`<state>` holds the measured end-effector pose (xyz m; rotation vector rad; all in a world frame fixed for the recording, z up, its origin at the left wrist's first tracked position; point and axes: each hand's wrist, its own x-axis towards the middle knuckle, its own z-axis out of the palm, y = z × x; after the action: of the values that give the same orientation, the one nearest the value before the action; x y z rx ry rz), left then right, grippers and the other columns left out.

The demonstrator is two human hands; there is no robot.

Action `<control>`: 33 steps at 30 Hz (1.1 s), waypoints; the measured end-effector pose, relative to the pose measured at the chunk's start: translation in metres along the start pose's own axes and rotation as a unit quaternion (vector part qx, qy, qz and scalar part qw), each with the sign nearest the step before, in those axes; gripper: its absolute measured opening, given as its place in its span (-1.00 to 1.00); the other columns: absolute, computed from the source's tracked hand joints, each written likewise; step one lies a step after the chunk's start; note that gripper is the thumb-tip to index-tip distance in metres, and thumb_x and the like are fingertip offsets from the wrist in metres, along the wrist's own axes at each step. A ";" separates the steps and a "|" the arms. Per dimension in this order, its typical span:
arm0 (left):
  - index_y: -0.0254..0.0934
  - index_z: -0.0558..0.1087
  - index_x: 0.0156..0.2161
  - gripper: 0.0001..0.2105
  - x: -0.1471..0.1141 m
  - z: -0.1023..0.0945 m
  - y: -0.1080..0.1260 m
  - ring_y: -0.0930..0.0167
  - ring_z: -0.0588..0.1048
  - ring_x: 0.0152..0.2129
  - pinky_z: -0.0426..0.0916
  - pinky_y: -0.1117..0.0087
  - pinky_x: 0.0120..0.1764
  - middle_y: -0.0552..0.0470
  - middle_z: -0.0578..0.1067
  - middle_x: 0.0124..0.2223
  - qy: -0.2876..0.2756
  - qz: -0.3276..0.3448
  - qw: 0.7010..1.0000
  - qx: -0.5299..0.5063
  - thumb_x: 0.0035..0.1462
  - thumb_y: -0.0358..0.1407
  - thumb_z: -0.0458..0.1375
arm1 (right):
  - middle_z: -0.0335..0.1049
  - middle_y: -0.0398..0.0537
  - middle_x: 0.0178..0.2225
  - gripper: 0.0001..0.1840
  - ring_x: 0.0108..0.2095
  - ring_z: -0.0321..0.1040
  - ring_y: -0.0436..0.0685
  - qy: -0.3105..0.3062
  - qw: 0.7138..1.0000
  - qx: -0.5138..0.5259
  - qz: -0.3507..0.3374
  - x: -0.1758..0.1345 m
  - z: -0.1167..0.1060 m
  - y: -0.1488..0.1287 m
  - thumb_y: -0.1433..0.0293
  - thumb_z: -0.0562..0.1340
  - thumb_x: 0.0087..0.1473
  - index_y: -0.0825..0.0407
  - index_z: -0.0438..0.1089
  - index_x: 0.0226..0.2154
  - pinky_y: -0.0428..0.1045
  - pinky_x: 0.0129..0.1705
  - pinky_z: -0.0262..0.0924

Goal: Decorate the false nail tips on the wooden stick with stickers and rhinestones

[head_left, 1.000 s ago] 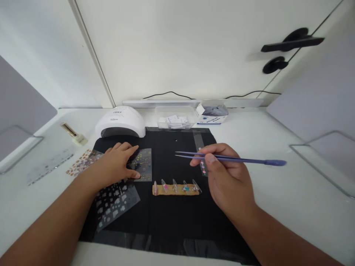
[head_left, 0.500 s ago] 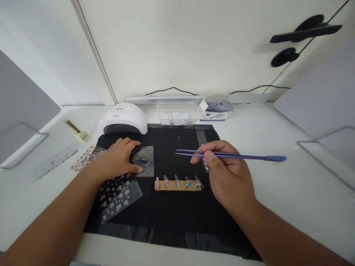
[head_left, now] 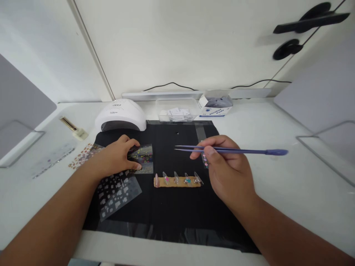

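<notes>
My left hand [head_left: 118, 157] rests on a shiny clear nail sticker sheet [head_left: 146, 159], its thumb and index finger spread apart and the thumb tip touching the sheet. In my right hand [head_left: 229, 166] a pair of purple tweezers [head_left: 244, 151] lies nearly level, tips pointing left over the black mat [head_left: 177, 214] and slightly apart, with nothing visible between them. Below the tips, a tan strip [head_left: 177, 182] bears several nail tips; one is pinkish, the others clear, some with pink or teal decorations. A narrow flower sticker strip [head_left: 205, 160] is partly behind my right hand.
A sheet of white stickers [head_left: 119, 195] and a brown-patterned sheet [head_left: 83, 157] lie near my left arm. Behind the mat stand a white nail lamp [head_left: 120, 112], a clear tray of packets [head_left: 177, 114] and an alcohol pads box [head_left: 215, 107]. A polish bottle [head_left: 79, 133] lies left.
The view has shifted slightly, with the mat and the things behind it sitting a little higher in the picture. The shine on the sticker sheet differs. Both hands keep nearly the same places.
</notes>
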<state>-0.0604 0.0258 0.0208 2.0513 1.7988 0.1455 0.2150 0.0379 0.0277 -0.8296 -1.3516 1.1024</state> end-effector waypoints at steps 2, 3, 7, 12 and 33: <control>-0.20 0.39 0.10 -0.47 -0.001 -0.001 0.002 0.21 0.47 -0.16 0.36 0.15 -0.02 -0.09 0.32 0.02 0.001 -0.004 1.000 -0.004 0.01 -0.10 0.25 | 0.43 -0.20 -0.47 -0.92 -0.47 0.42 -0.02 0.000 1.000 0.002 0.001 0.000 0.000 0.000 0.33 0.30 0.09 -0.04 0.40 -0.39 -0.06 -0.36 0.35; -0.20 0.40 0.09 -0.47 -0.001 -0.001 0.003 0.20 0.47 -0.15 0.36 0.13 -0.02 -0.09 0.33 0.01 0.003 -0.005 1.000 -0.006 0.00 -0.11 0.26 | 0.43 -0.20 -0.47 -0.92 -0.47 0.42 -0.01 0.000 1.000 0.001 0.001 0.001 0.000 0.000 0.33 0.31 0.09 -0.04 0.40 -0.39 -0.06 -0.36 0.35; -0.21 0.41 0.08 -0.48 -0.003 -0.001 0.006 0.16 0.47 -0.15 0.36 0.09 -0.03 -0.10 0.34 0.02 0.015 -0.008 1.000 -0.017 -0.02 -0.13 0.27 | 0.43 -0.19 -0.48 -0.91 -0.48 0.41 -0.02 0.005 1.000 0.000 0.001 0.002 0.001 0.000 0.33 0.31 0.08 -0.03 0.39 -0.40 -0.06 -0.36 0.35; -0.18 0.33 0.16 -0.38 -0.003 0.002 0.006 0.24 0.46 -0.23 0.40 0.14 -0.11 -0.08 0.35 0.05 0.032 0.004 0.998 -0.055 -0.04 -0.18 0.30 | 0.43 -0.20 -0.48 -0.91 -0.47 0.42 -0.01 0.003 1.000 0.007 0.001 0.002 0.001 0.000 0.33 0.30 0.08 -0.03 0.39 -0.40 -0.05 -0.34 0.36; 0.19 0.26 0.23 -0.31 -0.027 0.016 0.052 0.60 0.36 -0.47 0.35 0.66 -0.44 0.12 0.41 -0.16 0.227 0.173 0.759 -0.585 0.08 -0.49 0.30 | 0.45 -0.24 -0.46 -0.92 -0.28 0.43 0.06 -0.170 0.971 0.069 -0.150 -0.021 -0.008 -0.021 0.26 0.20 0.26 -0.14 0.41 -0.23 0.17 0.23 0.04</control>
<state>-0.0114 -0.0083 0.0301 1.3451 0.9444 1.5450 0.2278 0.0129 0.0402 -0.3263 -1.6019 1.1148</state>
